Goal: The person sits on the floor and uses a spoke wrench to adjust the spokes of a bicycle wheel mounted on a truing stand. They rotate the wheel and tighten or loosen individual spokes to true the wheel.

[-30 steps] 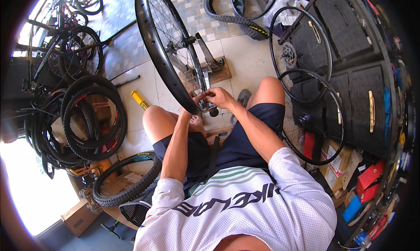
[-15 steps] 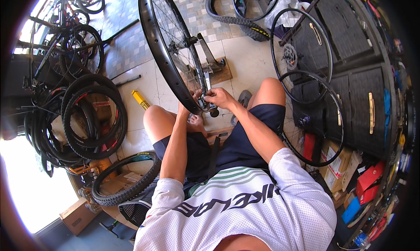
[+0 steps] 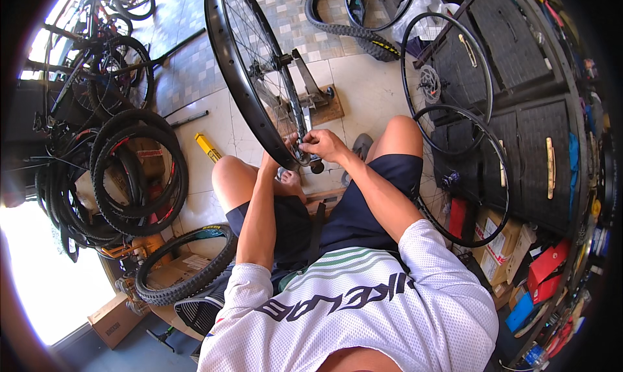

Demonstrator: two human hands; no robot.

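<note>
Daylight strong from left; lower-left opening [image 3: 48,281] blown white. Sheen on black wheel rim [image 3: 233,80]. Cabinets [image 3: 532,151] at right dimmer. Edges bent, corners black.

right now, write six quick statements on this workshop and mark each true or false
1. The right hand is at the near end of the wheel. True.
2. The wheel carries a knobby tyre. False: its rim is bare.
3. A yellow object lies left of the wheel. True.
4. The person's shirt is mainly black. False: the shirt is mainly white.
5. The left hand is partly hidden by the rim. True.
6. The cabinet is bright red. False: the cabinet is dark.
</note>
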